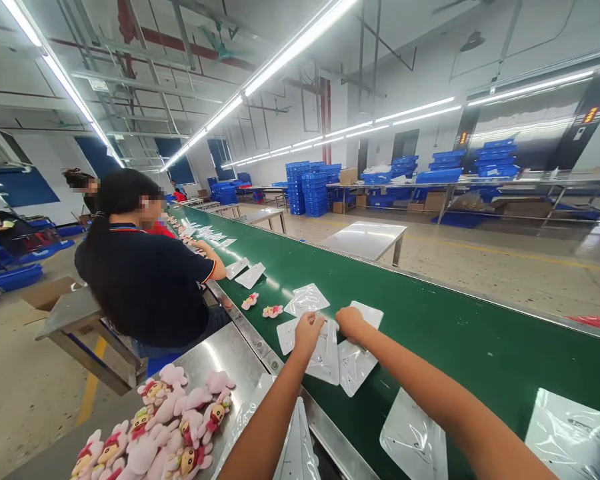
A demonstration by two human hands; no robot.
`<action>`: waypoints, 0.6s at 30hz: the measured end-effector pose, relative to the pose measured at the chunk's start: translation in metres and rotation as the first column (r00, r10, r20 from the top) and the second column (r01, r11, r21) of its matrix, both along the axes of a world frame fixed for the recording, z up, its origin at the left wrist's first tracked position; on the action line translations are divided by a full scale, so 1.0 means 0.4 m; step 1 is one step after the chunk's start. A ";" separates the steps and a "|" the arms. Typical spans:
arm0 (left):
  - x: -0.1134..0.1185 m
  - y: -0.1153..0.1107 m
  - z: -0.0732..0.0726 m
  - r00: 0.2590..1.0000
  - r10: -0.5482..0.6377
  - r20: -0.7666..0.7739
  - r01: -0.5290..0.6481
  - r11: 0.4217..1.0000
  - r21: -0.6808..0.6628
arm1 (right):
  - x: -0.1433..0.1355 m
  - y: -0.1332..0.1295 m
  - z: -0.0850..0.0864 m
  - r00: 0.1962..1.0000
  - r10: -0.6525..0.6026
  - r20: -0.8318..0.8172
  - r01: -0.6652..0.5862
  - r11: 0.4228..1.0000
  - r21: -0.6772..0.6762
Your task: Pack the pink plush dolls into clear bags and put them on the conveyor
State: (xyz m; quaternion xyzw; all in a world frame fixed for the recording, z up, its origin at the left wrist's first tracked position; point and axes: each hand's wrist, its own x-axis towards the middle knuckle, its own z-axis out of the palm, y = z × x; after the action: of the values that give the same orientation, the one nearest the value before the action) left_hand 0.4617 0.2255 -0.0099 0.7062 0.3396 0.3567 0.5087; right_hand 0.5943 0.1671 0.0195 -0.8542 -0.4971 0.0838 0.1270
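Over the green belt, my left hand (309,333) pinches the top edge of a white plastic pouch (326,363). My right hand (351,324) is just to its right with curled fingers, among more white pouches (357,369); what its fingers hold is hidden. Another pouch (307,300) lies just beyond the left hand. Two small pink plush dolls (273,311) (250,301) rest on the belt to the left of my hands.
The green conveyor belt (460,333) carries further pouches (414,437) (570,433). A pile of pink plush dolls (165,427) covers part of the steel side table (215,353). At the left sits a co-worker (145,287). Blue crates (307,190) stand across the room.
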 end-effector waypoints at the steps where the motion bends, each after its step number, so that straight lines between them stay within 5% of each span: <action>1: 0.001 -0.003 0.005 1.000 -0.011 0.019 0.010 1.000 0.028 | 0.018 -0.010 0.019 0.999 -0.030 -0.039 0.031 0.998 0.049; 4: -0.010 -0.027 0.029 0.994 -0.091 0.068 0.079 0.984 0.162 | 0.054 -0.046 0.086 0.981 -0.056 -0.185 0.096 0.972 0.216; 8: -0.037 -0.079 0.062 0.967 -0.252 0.036 0.205 0.856 0.475 | -0.007 -0.086 0.142 0.911 0.112 -0.397 0.056 0.920 0.387; 11: -0.073 -0.100 0.074 0.979 -0.191 0.070 0.126 0.839 0.530 | -0.092 -0.087 0.156 0.703 0.305 -0.643 0.058 0.875 0.480; 13: -0.114 -0.096 0.078 0.984 -0.124 0.129 0.047 0.875 0.482 | -0.130 -0.062 0.161 0.508 0.406 -0.760 0.059 0.864 0.501; 14: -0.139 -0.088 0.079 0.982 -0.096 0.164 0.017 0.903 0.429 | -0.139 -0.040 0.161 0.474 0.411 -0.779 0.057 0.868 0.493; 16: -0.197 -0.065 0.080 0.968 -0.033 0.248 -0.025 0.973 0.228 | -0.145 0.020 0.152 0.554 0.343 -0.759 0.065 0.891 0.450; 18: -0.259 -0.033 0.079 0.941 0.083 0.328 -0.049 0.993 -0.110 | -0.144 0.090 0.129 0.653 0.221 -0.725 0.102 0.922 0.373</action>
State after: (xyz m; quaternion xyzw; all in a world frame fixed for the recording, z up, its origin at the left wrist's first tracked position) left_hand 0.3579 0.2122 0.0217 0.5978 0.2901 0.4699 0.5811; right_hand 0.5367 0.2033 0.0711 -0.6825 -0.4334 0.3368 0.4826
